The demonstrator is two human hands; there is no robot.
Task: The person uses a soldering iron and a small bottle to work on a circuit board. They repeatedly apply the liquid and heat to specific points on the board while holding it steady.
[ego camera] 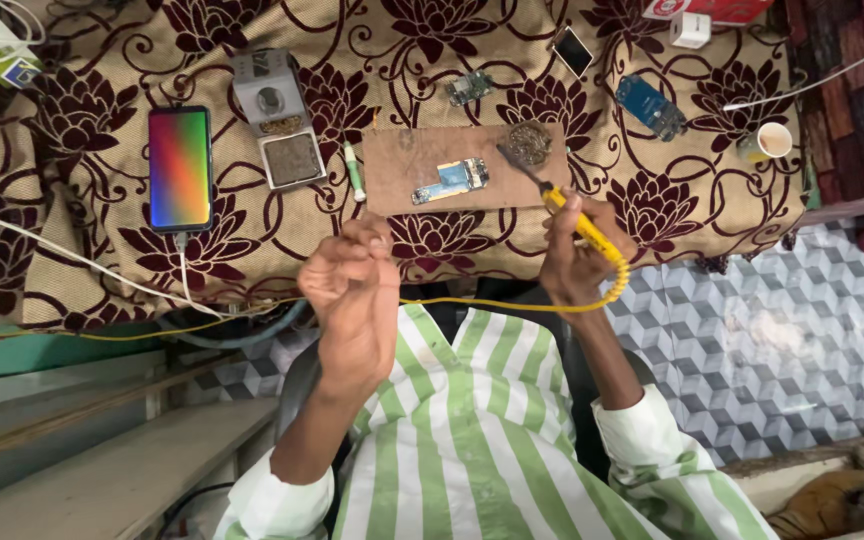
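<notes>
My right hand (574, 262) grips a yellow-handled soldering iron (580, 222); its dark tip points up-left over a brown work board (397, 165), close to a round brass-wool tip cleaner (529, 143). A small blue and silver circuit board (452, 180) lies on that brown board, left of the tip. My left hand (352, 290) hovers at the table's near edge below the board, fingers curled together; I see nothing in them. The iron's yellow cord (512, 303) loops under both hands.
The table has a floral cloth (102, 90). On it: a phone with a rainbow screen (180, 168) on a white cable, a grey stand with a sponge tray (277, 120), a green-white tube (353, 171), other circuit boards (650, 105), a paper cup (773, 140).
</notes>
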